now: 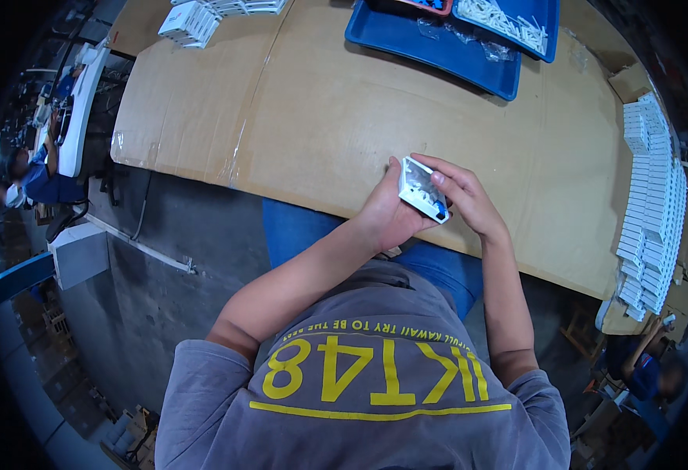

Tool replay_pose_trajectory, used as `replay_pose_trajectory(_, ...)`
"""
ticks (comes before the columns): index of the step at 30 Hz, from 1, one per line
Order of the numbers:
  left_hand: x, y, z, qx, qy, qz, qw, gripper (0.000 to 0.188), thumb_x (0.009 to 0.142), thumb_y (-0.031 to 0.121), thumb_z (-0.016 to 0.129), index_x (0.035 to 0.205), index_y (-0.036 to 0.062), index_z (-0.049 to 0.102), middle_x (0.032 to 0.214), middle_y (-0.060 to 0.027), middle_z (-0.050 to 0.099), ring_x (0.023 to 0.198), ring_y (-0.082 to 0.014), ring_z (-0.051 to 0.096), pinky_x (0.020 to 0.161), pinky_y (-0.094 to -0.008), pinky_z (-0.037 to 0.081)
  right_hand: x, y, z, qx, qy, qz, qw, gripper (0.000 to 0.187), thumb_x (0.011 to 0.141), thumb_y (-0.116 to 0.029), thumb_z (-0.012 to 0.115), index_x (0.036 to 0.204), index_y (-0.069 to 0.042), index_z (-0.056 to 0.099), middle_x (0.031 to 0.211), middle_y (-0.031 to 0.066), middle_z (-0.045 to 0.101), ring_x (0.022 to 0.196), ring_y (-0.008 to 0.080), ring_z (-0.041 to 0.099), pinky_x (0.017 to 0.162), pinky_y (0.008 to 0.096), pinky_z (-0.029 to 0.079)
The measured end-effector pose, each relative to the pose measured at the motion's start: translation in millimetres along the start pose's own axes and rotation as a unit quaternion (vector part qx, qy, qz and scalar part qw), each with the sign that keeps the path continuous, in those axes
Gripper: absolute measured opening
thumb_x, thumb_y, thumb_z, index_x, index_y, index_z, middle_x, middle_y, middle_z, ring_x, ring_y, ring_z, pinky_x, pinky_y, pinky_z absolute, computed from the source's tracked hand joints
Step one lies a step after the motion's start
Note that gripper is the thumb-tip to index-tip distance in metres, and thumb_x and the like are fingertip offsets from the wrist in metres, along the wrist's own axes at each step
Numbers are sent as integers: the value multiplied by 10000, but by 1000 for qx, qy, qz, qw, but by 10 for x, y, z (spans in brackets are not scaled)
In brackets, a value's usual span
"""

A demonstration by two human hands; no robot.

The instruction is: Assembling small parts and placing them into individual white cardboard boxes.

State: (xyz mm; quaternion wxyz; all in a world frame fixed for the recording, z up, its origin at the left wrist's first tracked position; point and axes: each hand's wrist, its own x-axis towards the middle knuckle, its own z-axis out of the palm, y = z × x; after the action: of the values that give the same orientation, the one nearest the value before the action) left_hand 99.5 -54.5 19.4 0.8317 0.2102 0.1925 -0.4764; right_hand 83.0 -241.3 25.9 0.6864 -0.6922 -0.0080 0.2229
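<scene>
A small white box (422, 190) with a clear window is held just above the near edge of the table, tilted. Small white pieces and a blue piece show through its window. My left hand (386, 211) cradles it from the left and below, with the thumb along its left side. From the right, my right hand (469, 197) grips the same box, its thumb on the window and a finger over the top edge. Some of the right fingertips are hidden behind the box.
Brown cardboard covers the table (320, 117). At the far side sit blue trays (438, 51), one with white sticks (501, 19). White boxes stand stacked at far left (190, 23) and along the right edge (646, 204). People work at both sides.
</scene>
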Motion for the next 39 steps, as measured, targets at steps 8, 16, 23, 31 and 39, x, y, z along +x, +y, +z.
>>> replay_pose_trajectory(8, 43, -16, -37, -18, 35, 7, 999, 682, 1131, 576, 79, 1582, 145, 353, 1532, -134, 473, 1414, -311, 486, 1174, -586, 415, 58, 28, 99, 17, 11, -23, 1000, 428, 1087, -236, 568, 1466, -42, 612, 1361, 105, 667, 1265, 197, 600, 1089, 323, 454)
replay_pose_trajectory(16, 37, 18, -25, -9, 39, 4, 999, 641, 1144, 525, 83, 1563, 137, 372, 1489, -138, 500, 1387, -306, 510, 1136, -576, 455, 93, 50, 80, 16, 16, -14, 1000, 431, 1078, -243, 588, 1459, -45, 628, 1341, 102, 691, 1234, 183, 621, 1073, 319, 471)
replay_pose_trajectory(23, 77, 10, -35, -2, 52, 9, 999, 632, 1147, 505, 84, 1542, 116, 388, 1488, -153, 500, 1359, -323, 530, 1106, -582, 480, 113, 51, 41, 8, 16, -2, 1000, 393, 1075, -250, 616, 1411, -57, 680, 1330, 104, 702, 1210, 173, 632, 1046, 308, 486)
replay_pose_trajectory(31, 93, -1, -83, 6, 43, 8, 999, 630, 1148, 502, 85, 1531, 112, 399, 1489, -156, 498, 1353, -320, 538, 1082, -584, 504, 165, 49, 24, -4, -2, 4, 1000, 381, 1070, -278, 640, 1382, -69, 704, 1305, 112, 711, 1164, 172, 642, 1016, 296, 491)
replay_pose_trajectory(39, 153, -62, -122, -6, 43, 31, 999, 663, 1138, 553, 108, 1509, 115, 439, 1400, -167, 579, 1232, -331, 616, 1050, -545, 521, 168, 69, 12, -18, 17, -16, 1000, 403, 1070, -321, 613, 1377, -78, 712, 1310, 109, 713, 1151, 166, 645, 1016, 302, 493)
